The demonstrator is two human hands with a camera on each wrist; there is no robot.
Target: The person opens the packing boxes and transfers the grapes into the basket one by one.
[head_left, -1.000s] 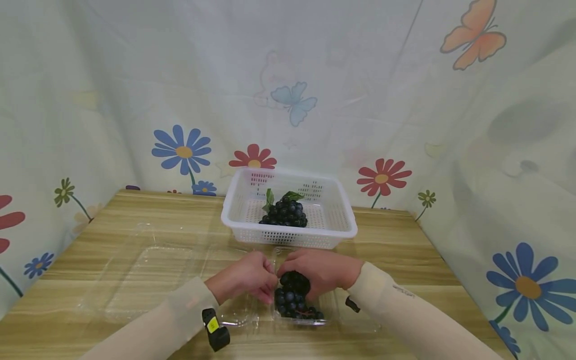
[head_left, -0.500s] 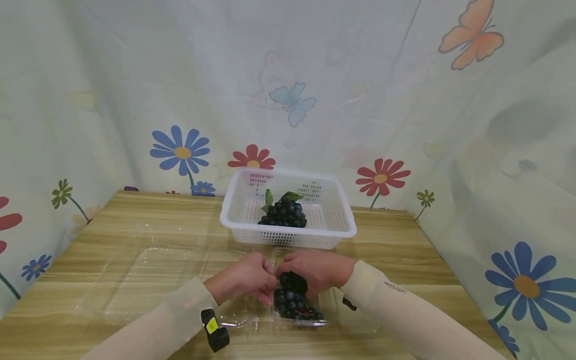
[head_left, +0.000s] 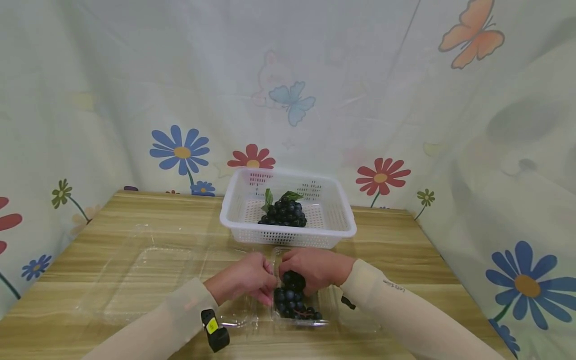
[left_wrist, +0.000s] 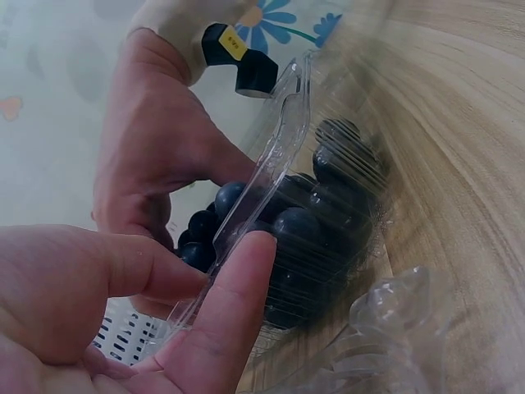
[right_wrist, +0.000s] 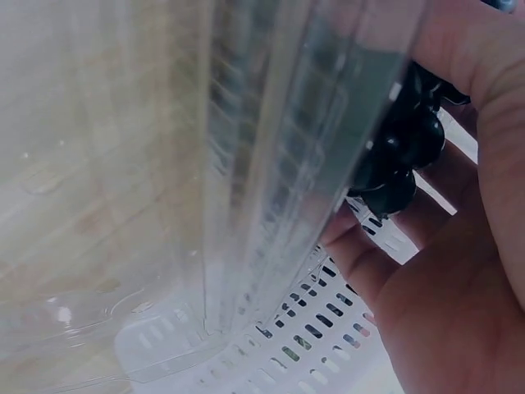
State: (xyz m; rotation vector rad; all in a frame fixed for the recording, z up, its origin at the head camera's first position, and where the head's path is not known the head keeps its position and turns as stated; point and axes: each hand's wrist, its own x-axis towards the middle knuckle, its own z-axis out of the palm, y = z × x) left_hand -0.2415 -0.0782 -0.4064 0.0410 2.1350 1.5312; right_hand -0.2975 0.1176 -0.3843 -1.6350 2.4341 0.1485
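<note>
A bunch of dark grapes (head_left: 292, 300) lies partly inside a small clear plastic container (head_left: 310, 323) in the head view. My right hand (head_left: 318, 267) grips the upper part of the bunch, fingers curled over it from the right side. On the left, my left hand (head_left: 247, 277) pinches the container's rim (left_wrist: 283, 152) between thumb and index finger, as the left wrist view shows close up. Through the clear wall, round grapes (left_wrist: 299, 226) show in that view. Some grapes (right_wrist: 402, 156) hang by my right fingers in the right wrist view; the palm hides others.
Behind the hands stands a white perforated basket (head_left: 288, 229) with another dark bunch of grapes (head_left: 286, 212) and green leaves. A larger clear container (head_left: 150, 280) lies on the wooden table (head_left: 396, 240) at left. Patterned cloth (head_left: 360, 100) hangs around the table.
My right hand and the top of the grape bunch have shifted slightly, remaining over the small container. The left hand has stayed at its rim.
</note>
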